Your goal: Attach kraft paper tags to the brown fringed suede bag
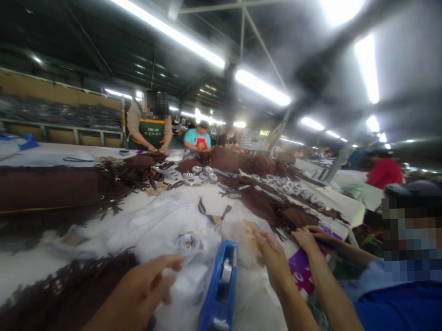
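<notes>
My left hand [145, 286] reaches in from the lower left, thumb and fingers pinched on the edge of a clear plastic bag [182, 284] lying on the white table [20, 272]. My right hand [271, 256] rests on the far side of the same bag, near a brown card tag [250, 230], with its fingers held together on the plastic. A blue tape dispenser [219, 292] stands between my two hands. Dark brown fringed fabric [58, 299] lies under my left forearm.
A co-worker in blue at the right has a hand [307, 237] on a purple sheet [301, 272] close to my right hand. More brown fringed pieces [267, 207], tape rolls [201, 175] and white wrapping cover the long table. Other people work at the far end.
</notes>
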`<state>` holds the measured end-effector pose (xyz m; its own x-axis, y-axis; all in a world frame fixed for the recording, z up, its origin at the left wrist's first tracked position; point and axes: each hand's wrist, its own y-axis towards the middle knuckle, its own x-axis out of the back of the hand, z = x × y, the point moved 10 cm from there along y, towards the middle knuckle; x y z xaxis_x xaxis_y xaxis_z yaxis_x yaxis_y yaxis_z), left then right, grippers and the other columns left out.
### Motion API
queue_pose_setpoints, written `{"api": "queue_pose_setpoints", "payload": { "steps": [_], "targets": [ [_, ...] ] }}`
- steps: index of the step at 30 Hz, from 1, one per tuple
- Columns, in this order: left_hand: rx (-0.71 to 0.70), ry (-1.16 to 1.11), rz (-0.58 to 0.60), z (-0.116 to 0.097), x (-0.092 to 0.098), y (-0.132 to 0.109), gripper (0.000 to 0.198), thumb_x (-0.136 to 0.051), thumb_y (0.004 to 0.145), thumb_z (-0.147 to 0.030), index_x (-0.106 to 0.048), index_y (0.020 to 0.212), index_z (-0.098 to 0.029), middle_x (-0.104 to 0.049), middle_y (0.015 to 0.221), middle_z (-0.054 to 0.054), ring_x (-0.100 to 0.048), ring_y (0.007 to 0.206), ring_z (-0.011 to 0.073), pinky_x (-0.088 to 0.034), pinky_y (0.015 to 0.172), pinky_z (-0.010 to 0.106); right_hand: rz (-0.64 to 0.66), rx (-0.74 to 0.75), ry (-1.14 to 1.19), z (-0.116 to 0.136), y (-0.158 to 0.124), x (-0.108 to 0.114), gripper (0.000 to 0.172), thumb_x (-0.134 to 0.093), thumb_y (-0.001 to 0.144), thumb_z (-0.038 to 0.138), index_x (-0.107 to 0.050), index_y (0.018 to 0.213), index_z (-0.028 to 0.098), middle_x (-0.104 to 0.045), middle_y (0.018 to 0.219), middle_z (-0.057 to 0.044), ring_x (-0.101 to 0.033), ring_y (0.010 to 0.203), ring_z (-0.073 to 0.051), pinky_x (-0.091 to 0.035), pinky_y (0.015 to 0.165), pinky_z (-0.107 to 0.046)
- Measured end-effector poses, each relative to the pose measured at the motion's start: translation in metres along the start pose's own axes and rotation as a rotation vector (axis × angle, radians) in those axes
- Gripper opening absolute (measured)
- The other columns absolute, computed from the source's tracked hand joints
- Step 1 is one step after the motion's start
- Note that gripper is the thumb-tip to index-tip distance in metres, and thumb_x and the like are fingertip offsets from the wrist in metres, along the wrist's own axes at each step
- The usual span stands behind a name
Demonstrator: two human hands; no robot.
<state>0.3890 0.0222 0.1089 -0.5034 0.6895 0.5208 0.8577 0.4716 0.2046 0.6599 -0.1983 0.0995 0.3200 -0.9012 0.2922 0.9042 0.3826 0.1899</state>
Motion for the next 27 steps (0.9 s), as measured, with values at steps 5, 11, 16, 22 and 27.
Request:
{"api": "queue_pose_setpoints", "payload": {
  "steps": [5, 11, 16, 22, 27],
  "targets": [
    [0.06, -0.479, 0.115, -0.025, -0.054, 0.041, 0.052, -0.048, 0.091, -0.046, -0.051, 0.135, -0.017, -0.056, 0.132, 0.014, -0.066, 0.075, 0.0177, -0.052, 0.063, 0.03, 0.195, 0.026, 0.081, 0.04, -0.029, -0.06, 0.042, -0.053, 0.088, 0.059, -0.063, 0.102, 0.021, -0.059, 0.069, 0.001, -0.054, 0.055, -0.014, -0.037, 0.044, -0.02],
    [0.121, -0.905, 0.361, -0.021, -0.079, 0.031, 0.055, -0.069, 0.078, -0.039, -0.057, 0.126, -0.014, -0.065, 0.115, 0.015, -0.068, 0.077, 0.018, -0.052, 0.066, 0.027, 0.415, 0.134, 0.059, 0.071, -0.055, -0.122, 0.036, -0.051, 0.091, 0.056, -0.062, 0.095, 0.021, -0.056, 0.066, 0.004, -0.053, 0.058, -0.013, -0.042, 0.051, -0.022],
    [0.25, -0.801, 0.286, 0.022, -0.047, -0.005, 0.03, -0.071, 0.078, -0.04, -0.066, 0.087, -0.011, -0.067, 0.07, 0.005, -0.057, 0.046, 0.0094, -0.042, 0.047, 0.019, 0.553, 0.159, 0.035, 0.088, -0.069, -0.168, 0.034, -0.05, 0.091, 0.053, -0.062, 0.092, 0.021, -0.052, 0.06, 0.005, -0.046, 0.049, -0.012, -0.034, 0.044, -0.021],
    [0.316, -0.45, -0.023, 0.067, 0.049, -0.032, 0.031, -0.065, 0.079, -0.041, -0.067, 0.079, -0.011, -0.067, 0.067, 0.004, -0.05, 0.04, 0.008, -0.031, 0.038, 0.018, 0.745, 0.208, 0.008, 0.107, -0.092, -0.217, 0.031, -0.062, 0.081, 0.048, -0.067, 0.092, 0.019, -0.056, 0.061, 0.004, -0.05, 0.055, -0.013, -0.038, 0.049, -0.022],
    [0.353, -0.655, -0.066, 0.082, 0.074, -0.051, 0.041, -0.07, 0.076, -0.051, -0.064, 0.09, -0.012, -0.07, 0.09, 0.009, -0.068, 0.07, 0.0176, -0.048, 0.052, 0.021, 0.839, 0.072, 0.006, 0.092, -0.117, -0.253, 0.039, -0.056, 0.082, 0.056, -0.064, 0.082, 0.018, -0.048, 0.053, 0.007, -0.04, 0.038, -0.009, -0.029, 0.035, -0.02]
  ]
}}
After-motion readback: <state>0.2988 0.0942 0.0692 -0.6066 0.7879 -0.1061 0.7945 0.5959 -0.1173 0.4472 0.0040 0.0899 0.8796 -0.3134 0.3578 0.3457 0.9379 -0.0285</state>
